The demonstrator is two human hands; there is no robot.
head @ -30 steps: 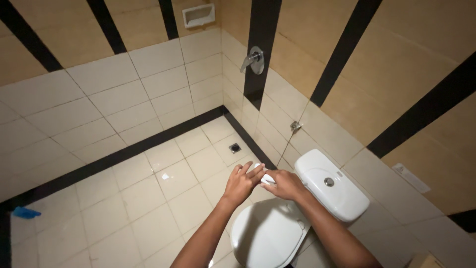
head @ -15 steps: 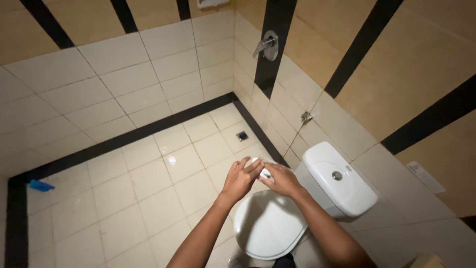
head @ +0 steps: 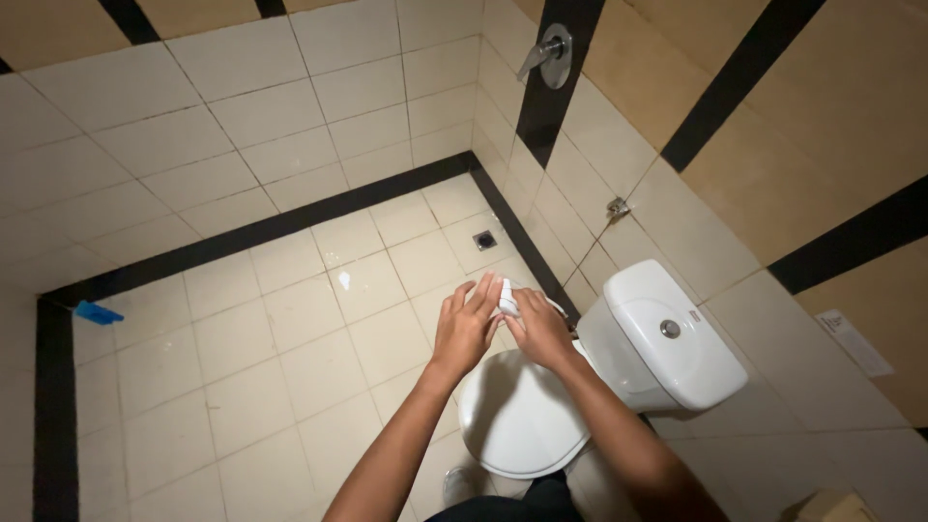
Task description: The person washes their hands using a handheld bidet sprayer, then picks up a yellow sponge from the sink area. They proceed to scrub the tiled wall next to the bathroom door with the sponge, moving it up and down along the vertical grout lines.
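Observation:
Both my hands meet above the far edge of a white toilet's shut lid (head: 517, 416). My right hand (head: 541, 326) grips a small white object (head: 508, 296), seemingly a hand sprayer head, with a thin white hose curving off towards the cistern. My left hand (head: 466, 326) rests against that object too, fingers stretched up over it. How firmly the left hand grips is hidden. The white cistern (head: 667, 338) with a round flush button stands to the right.
The floor is cream tile (head: 290, 319) with a black border strip. A small floor drain (head: 485, 240) lies near the corner. A metal tap (head: 547, 50) and a wall valve (head: 617, 207) sit on the right wall. A blue object (head: 97, 312) lies at the left.
The view has tilted down and moved nearer, so the wall tap sits higher in frame. My hands stay together on the white object above the toilet lid.

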